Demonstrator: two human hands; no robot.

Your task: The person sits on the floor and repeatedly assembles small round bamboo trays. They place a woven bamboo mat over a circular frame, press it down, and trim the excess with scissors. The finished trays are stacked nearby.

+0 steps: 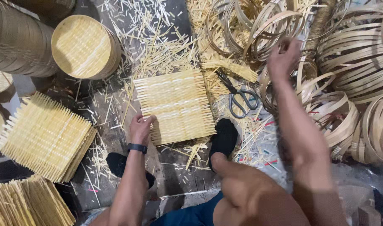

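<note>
Seated low, a person presses the fingers of the left hand (140,127) flat and slightly curled on the near left edge of a woven bamboo mat (177,106), pinning it to the floor; they grip nothing, only press. The right hand (283,58) stretches away to the mat's right, its fingers closing loosely among a heap of bamboo hoops (258,29); motion blur hides whether one is actually pinched. The mat lies flat on the dark wooden floor (174,184), square in front of the person, its loose slat ends sticking out on every side. It looks light, springy and brittle at the fringe, so it is likely best taken by the woven body, just inside an edge, rather than by the free ends. The hoops seem thin and flexible, easy to hook with a finger. Just right of the mat, a pair of scissors (241,97) rests on offcuts. At its near right corner sits a foot in a black sock (223,138). Left of the mat is a stack of finished mats (45,138), and beyond its far left corner lies a round woven tray (83,47).
</note>
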